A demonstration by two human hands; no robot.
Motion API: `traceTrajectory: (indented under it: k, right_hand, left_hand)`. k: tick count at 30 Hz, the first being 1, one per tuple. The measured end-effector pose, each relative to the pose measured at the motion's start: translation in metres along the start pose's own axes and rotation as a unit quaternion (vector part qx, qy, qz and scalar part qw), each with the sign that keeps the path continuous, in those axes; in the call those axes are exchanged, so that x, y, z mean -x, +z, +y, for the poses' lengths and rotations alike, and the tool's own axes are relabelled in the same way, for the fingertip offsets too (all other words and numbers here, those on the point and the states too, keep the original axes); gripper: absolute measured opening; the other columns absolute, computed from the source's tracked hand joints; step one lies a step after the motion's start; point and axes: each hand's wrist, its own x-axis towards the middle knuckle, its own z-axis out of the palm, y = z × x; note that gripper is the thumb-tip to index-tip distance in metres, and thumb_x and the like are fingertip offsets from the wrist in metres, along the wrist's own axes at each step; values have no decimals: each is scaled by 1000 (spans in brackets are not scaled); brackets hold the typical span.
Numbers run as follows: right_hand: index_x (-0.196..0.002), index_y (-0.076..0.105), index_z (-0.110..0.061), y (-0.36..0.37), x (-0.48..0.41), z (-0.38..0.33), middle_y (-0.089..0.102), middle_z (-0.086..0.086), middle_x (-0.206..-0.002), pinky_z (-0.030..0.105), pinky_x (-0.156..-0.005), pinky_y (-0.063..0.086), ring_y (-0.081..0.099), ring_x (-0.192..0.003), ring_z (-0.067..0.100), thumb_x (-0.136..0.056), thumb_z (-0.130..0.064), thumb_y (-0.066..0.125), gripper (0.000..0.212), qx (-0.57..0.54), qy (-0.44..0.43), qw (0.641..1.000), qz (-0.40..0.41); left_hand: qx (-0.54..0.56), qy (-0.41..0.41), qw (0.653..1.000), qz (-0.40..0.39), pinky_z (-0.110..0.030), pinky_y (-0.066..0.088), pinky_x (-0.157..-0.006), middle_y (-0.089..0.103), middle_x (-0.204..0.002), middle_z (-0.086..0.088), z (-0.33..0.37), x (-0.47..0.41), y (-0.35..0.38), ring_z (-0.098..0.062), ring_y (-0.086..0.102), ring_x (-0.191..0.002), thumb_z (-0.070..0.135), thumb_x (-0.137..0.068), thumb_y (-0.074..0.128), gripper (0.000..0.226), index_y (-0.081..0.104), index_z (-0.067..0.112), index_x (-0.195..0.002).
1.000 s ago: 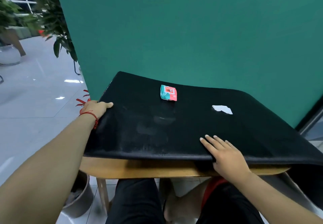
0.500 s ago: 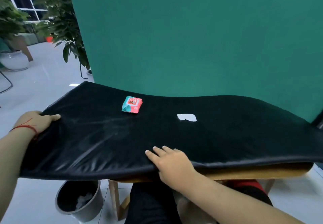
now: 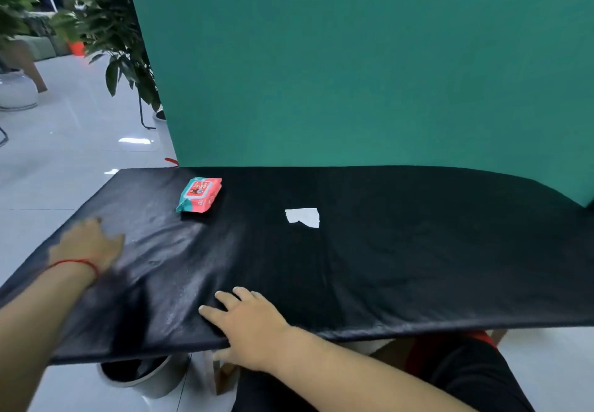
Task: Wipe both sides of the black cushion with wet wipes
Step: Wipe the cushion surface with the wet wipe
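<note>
At the near edge of the cushion (image 3: pixel 385 267), the right hand (image 3: pixel 247 324) pinches the rim, fingers laid on top and thumb tucked beneath. Towards the left end, the left hand (image 3: pixel 86 244) lies palm-down on the top face with nothing in it, though it is blurred and the fingers are hard to read; a red string (image 3: pixel 77 263) circles its wrist. The cushion lies flat and broad across a table, of which only a wooden leg (image 3: pixel 225 376) shows below, and its left end overhangs a bin (image 3: pixel 141 376) on the floor. On top sit a pack (image 3: pixel 199 195) of wipes towards the far left and, well apart to its right, a white sheet (image 3: pixel 302 217), probably a pulled wipe. A green screen (image 3: pixel 353 74) stands right behind.

The step in hand looks like settling the cushion in place; neither hand holds a wipe. Pale streaks mark the left part, but whether they are damp or only sheen cannot be told. The next move calls for one hand to let go and take the sheet while the other steadies the overhanging cushion; the pack must come off before any flip.
</note>
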Motion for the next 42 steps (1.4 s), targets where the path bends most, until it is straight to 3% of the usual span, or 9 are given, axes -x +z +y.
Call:
traceTrajectory:
  k: [4, 10, 15, 23, 26, 28, 30, 36, 42]
  right_hand:
    - [-162, 37, -31, -11, 24, 49, 29, 0, -172, 58, -128, 15, 25, -158, 24, -101, -67, 49, 72, -70, 8, 997, 24]
    - [-160, 40, -36, -35, 96, 166, 32, -11, -170, 50, -128, 21, 25, -158, 19, -104, -59, 45, 61, -41, 201, 969, 134]
    - [-161, 35, -43, -47, 178, 260, 30, -16, -170, 49, -128, 18, 24, -158, 14, -101, -64, 51, 65, -79, 304, 946, 73]
    - [-165, 14, -51, -19, 266, 261, -6, -27, -173, 42, -129, -8, -17, -160, 6, -79, -102, 40, 103, 21, 111, 993, -20]
    - [-166, 21, -46, -1, 263, 255, 15, -16, -175, 50, -129, 17, 12, -163, 22, -92, -84, 44, 87, 93, 81, 992, 12]
    - [-163, 34, -40, 9, 261, 254, 37, -11, -169, 53, -118, 43, 39, -155, 27, -94, -72, 52, 78, 130, 60, 989, 49]
    - [-159, 43, -36, 12, 255, 252, 48, -9, -162, 50, -108, 54, 51, -146, 26, -94, -65, 54, 72, 147, 28, 984, 94]
    - [-154, 51, -31, 4, 191, 209, 58, -7, -154, 38, -99, 59, 62, -135, 21, -104, -63, 41, 60, 140, -36, 984, 107]
    - [-151, 53, -31, 2, 111, 151, 61, -6, -150, 41, -97, 60, 63, -131, 23, -102, -64, 43, 61, 101, -48, 991, 79]
  left_hand:
    - [26, 178, 983, -45, -52, 48, -105, 58, -144, -13, 90, 65, 14, -39, 57, -129, 48, -96, 63, 56, 55, 17, -141]
    - [40, 291, 951, -94, -48, 44, -108, 53, -147, -5, 203, 153, 55, -30, 49, -136, 55, -99, 54, 53, 52, 20, -140]
    - [49, 342, 928, -139, -50, 31, -121, 35, -165, 0, 277, 219, 83, -24, 27, -154, 61, -101, 44, 64, 43, 22, -152]
    - [18, 318, 935, -157, -51, 2, -130, 0, -176, 6, 295, 230, 114, -17, -4, -162, 68, -103, 22, 79, 11, 24, -168]
    - [14, 315, 937, -151, -51, -3, -130, -3, -176, 9, 290, 229, 117, -13, -9, -161, 71, -102, 18, 81, 7, 26, -168]
    - [16, 312, 938, -150, -52, -4, -130, -3, -175, 11, 288, 228, 116, -11, -9, -161, 72, -101, 17, 81, 7, 28, -168]
    - [15, 307, 940, -146, -54, -3, -129, -3, -175, 14, 282, 222, 115, -10, -8, -161, 73, -100, 17, 80, 7, 31, -168]
    - [0, 273, 952, -139, -57, -2, -128, -2, -174, 17, 223, 168, 109, -9, -7, -161, 74, -99, 16, 78, 6, 38, -167]
    - [-21, 252, 957, -142, -58, 0, -128, -3, -174, 16, 153, 103, 95, -10, -6, -161, 72, -100, 17, 75, 6, 40, -167]
